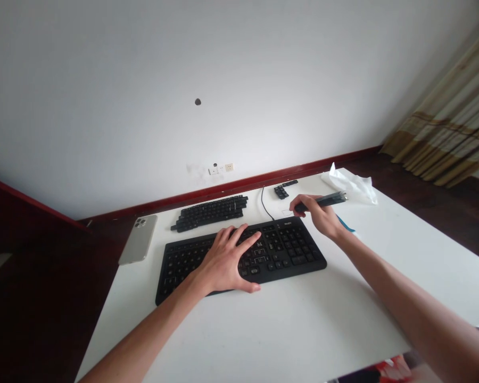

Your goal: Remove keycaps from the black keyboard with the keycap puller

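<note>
- On the white table (287,324) lies a black keyboard (287,250), flat, near the middle
- My left hand (227,260) is spread out and pressed flat on the keys, holding the keyboard down
- My right hand (317,213) is just past the keyboard's far right corner, closed around a long thin tool (327,200)
- I think the keyboard is light and stiff and could slide, so a flat hand on top is a good hold
- I think the tool is light and hard, best held near its dark end
- I count one keyboard, one tool, one phone (139,239) at the left table edge, one bunch of loose keys in rows (211,211), one small pile of keys (282,190), one white bag (353,184)
</note>
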The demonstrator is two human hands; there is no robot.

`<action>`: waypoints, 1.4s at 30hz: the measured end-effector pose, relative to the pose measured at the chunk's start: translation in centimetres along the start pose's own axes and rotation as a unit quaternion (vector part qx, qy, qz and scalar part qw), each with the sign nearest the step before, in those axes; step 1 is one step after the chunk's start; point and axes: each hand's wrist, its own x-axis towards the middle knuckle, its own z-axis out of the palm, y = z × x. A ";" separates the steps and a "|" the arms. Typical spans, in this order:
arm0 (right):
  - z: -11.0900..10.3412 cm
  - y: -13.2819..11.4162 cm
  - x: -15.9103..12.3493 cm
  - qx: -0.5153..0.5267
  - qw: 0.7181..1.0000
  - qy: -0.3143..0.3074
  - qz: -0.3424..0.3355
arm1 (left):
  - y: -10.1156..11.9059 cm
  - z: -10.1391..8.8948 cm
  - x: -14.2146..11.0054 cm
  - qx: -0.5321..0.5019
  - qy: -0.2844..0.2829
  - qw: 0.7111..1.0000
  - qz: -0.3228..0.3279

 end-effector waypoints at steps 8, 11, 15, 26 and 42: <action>0.8 -0.5 -0.2 -0.005 0.997 -0.060 0.045 | 0.8 0.1 -0.3 0.002 0.030 0.999 -0.027; 0.7 -0.2 -0.1 -0.027 0.997 -0.052 0.045 | 0.3 0.0 -0.5 0.009 0.049 0.998 -0.041; 0.5 -0.6 0.0 -0.034 0.998 -0.044 0.034 | -1.1 -1.0 -0.4 -0.012 0.063 0.998 -0.011; 0.6 -0.5 0.2 -0.044 0.999 -0.023 0.020 | -0.1 -0.4 -0.8 0.025 -0.034 0.999 -0.022; 3.9 1.5 -0.1 0.013 0.996 0.013 0.087 | -0.7 -1.2 -0.9 0.004 -0.043 0.999 0.013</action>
